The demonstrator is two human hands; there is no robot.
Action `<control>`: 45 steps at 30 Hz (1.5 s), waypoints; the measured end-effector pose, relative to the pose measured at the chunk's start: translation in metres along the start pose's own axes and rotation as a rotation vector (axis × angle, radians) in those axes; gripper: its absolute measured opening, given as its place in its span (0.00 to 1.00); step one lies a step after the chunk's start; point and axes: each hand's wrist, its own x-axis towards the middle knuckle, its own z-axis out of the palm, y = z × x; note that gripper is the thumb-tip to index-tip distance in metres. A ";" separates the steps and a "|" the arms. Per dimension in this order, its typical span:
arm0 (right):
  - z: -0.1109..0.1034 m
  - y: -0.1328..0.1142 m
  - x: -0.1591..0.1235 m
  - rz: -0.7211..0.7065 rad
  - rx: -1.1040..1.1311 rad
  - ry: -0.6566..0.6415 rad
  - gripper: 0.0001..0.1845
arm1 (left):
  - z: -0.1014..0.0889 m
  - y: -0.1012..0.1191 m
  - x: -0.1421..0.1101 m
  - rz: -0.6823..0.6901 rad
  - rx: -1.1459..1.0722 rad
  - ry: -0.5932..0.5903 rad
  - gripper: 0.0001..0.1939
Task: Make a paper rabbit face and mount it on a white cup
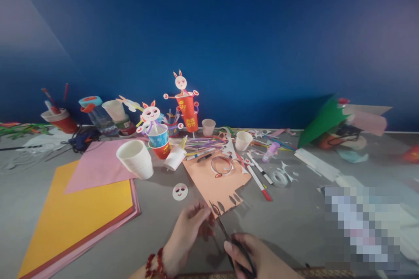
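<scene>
My left hand (188, 229), with a red bead bracelet at the wrist, pinches the near edge of a light orange sheet of paper (209, 178). Leaf-shaped cut-outs and a jagged edge run along that sheet's near right side. In my right hand (258, 257) are scissors with black handles (242, 253). Their blades reach the paper's corner, just right of my left fingertips, near a small drawn outlined oval. Beyond my left hand lies a white paper disc (180, 192) with a drawn rabbit-like face. A roll of tape (221, 165) rests on the orange sheet.
Yellow paper (88, 196) and pink paper (101, 161) lie at left beside a white cup (135, 159). Rabbit figures stand on red cups (187, 111) at the back. Markers (260, 183) and clear tape (279, 178) lie right. A blue wall (209, 30) rises behind.
</scene>
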 end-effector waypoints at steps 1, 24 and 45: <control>0.001 0.002 0.001 -0.002 -0.006 0.008 0.33 | 0.000 0.000 0.001 0.002 0.004 0.003 0.20; 0.028 -0.007 -0.002 -0.071 0.033 0.127 0.36 | 0.001 -0.004 0.005 0.032 0.025 0.035 0.19; 0.028 -0.017 -0.008 -0.127 -0.114 0.095 0.40 | 0.001 -0.004 0.005 0.031 0.069 0.050 0.17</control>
